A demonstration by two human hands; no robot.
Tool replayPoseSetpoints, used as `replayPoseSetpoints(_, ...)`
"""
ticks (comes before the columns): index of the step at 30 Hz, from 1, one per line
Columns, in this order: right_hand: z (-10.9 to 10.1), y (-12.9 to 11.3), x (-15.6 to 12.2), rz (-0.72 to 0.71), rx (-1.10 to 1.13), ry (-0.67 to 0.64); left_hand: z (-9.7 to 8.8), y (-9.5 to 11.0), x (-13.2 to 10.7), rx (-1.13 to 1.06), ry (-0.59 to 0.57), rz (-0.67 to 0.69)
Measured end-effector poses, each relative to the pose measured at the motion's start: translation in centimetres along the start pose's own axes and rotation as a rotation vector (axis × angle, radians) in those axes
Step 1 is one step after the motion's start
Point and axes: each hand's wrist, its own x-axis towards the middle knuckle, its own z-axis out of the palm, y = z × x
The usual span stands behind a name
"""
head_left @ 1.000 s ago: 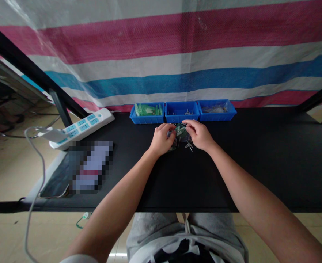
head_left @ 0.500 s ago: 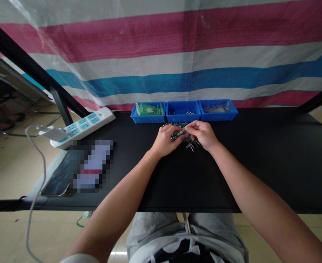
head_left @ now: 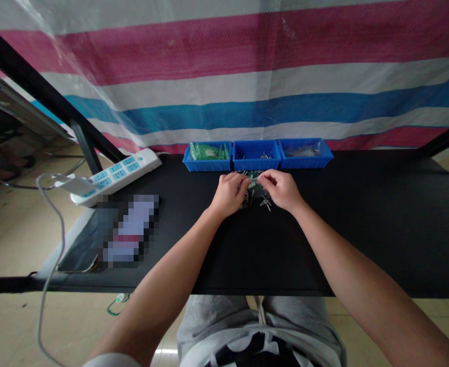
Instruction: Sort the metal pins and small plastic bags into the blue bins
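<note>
My left hand (head_left: 230,193) and my right hand (head_left: 282,188) meet over the black tabletop, just in front of the blue bins. The fingers of each are pinched, and a small piece between the two sets of fingertips is too tiny to name. Under and between the hands lies a clear greenish plastic bag (head_left: 255,179), partly hidden. Thin silvery metal pins (head_left: 265,202) lie crossed on the table beside my right fingers, with more showing around my left fingertips.
Three blue bins stand in a row: the left one (head_left: 208,165) holds a green bag, the middle one (head_left: 255,163) loose metal pieces, the right one (head_left: 306,161) a clear bag. Leftward are a power strip (head_left: 113,178) with a cable and a blurred-out flat object (head_left: 132,229). A striped sheet (head_left: 224,66) hangs behind.
The fingertips of both hands have shifted slightly, and my left thumb has drawn back. More of the greenish bag and some pins now show between the hands.
</note>
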Motion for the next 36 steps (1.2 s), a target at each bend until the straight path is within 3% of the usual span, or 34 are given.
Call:
replayPoseSetpoints(6, -0.2, -0.2, 0.0, 0.013, -0.05, 0.041, -0.1, 0.2, -0.1, -0.037, 0.063, 0.0)
replayPoseSetpoints(11, -0.1, -0.3, 0.0, 0.044, -0.021, 0.004, 0.1, 0.0, -0.1, -0.009, 0.047, -0.002)
replayPoseSetpoints(17, 0.0, -0.9, -0.2, 0.063, 0.23, -0.026, 0.2, -0.3, 0.0, 0.031, 0.008, 0.021)
replayPoseSetpoints(23, -0.6, -1.2, -0.3, 0.072, 0.279, -0.085, 0.1, -0.3, 0.0, 0.047, -0.011, 0.011)
replayPoseSetpoints(32, -0.6, 0.6, 0.7, 0.175, 0.432, 0.169, 0.0, -0.1, 0.1, -0.028, 0.022, -0.034)
replayPoseSetpoints(36, -1.1, 1.9, 1.1, 0.189, 0.412, 0.187, -0.1, 0.0, 0.1, -0.046, 0.011, -0.024)
